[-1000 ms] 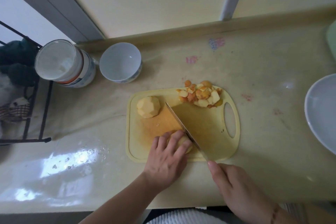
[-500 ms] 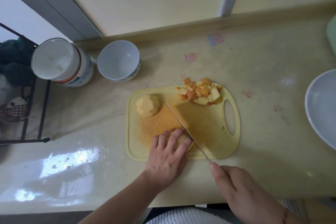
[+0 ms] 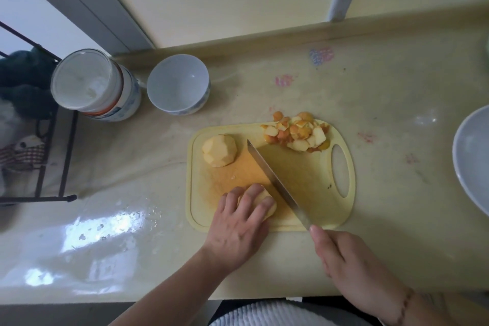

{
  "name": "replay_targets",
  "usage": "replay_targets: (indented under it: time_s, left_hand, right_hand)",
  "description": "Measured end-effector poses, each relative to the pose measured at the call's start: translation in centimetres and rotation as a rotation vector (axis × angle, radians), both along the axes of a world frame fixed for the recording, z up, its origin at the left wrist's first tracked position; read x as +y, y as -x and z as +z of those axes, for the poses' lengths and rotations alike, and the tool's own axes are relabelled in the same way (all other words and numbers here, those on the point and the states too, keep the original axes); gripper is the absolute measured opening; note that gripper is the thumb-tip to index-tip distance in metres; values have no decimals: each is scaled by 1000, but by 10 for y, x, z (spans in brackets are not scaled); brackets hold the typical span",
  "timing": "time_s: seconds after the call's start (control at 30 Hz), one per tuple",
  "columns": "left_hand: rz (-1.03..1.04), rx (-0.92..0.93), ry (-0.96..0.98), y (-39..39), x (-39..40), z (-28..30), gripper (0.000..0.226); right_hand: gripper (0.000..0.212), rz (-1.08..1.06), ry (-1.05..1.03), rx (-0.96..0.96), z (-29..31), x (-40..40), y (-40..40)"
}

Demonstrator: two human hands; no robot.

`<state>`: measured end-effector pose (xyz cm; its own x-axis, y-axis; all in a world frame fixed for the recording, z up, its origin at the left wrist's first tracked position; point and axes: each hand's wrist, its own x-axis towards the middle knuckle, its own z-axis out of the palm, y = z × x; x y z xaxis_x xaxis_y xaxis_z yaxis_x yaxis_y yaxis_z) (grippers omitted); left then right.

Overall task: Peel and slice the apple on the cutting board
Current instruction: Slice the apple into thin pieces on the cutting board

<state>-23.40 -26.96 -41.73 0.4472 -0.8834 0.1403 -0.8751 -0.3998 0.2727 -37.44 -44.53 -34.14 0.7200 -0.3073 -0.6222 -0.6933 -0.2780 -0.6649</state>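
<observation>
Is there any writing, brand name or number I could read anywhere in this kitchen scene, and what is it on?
No text can be read here.
White plastic jar with blue and red label: the print is too blurred to read.
White ceramic bowl with blue pattern: decoration only, no letters visible.
Pink and blue smudges on the cream countertop: marks, not legible words.

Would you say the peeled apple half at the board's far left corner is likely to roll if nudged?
Probably not: the peeled apple half seems to sit dome-up on the cutting board, so it should slide rather than roll. Its bare, peeled flesh likely makes it slippery to grip.
</observation>
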Motion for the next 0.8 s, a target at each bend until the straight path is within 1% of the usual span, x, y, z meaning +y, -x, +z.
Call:
replay_targets:
  time_s: [0.07,0.13,0.23,0.3,0.37,0.53,0.7,0.8]
  left_hand:
    - [2,18,9,2,-1,-2,33]
    - [7,23,15,4,-2,-5,34]
    - [4,6,19,2,-1,-7,39]
    - [-1,-15,21,2,-1,-7,39]
    - [4,-23,31,3,-2,-7,38]
    - [11,-33,42,3,-2,-7,37]
    - [17,-20,27,3,-3,-6,40]
    - [10,0,18,3,-1,-2,38]
  right_hand:
    - [87,10,7,-7,5,6,1]
    - [81,8,24,2,13,10,0]
    - [56,23,73,-1,23,12,-1]
    - [48,59,86,-6,27,13,-3]
    - [48,77,72,4,28,12,-5]
    - [60,86,45,37,24,10,-6]
    - [63,84,20,0,4,11,-15]
    - [73,46,3,-8,0,6,-16]
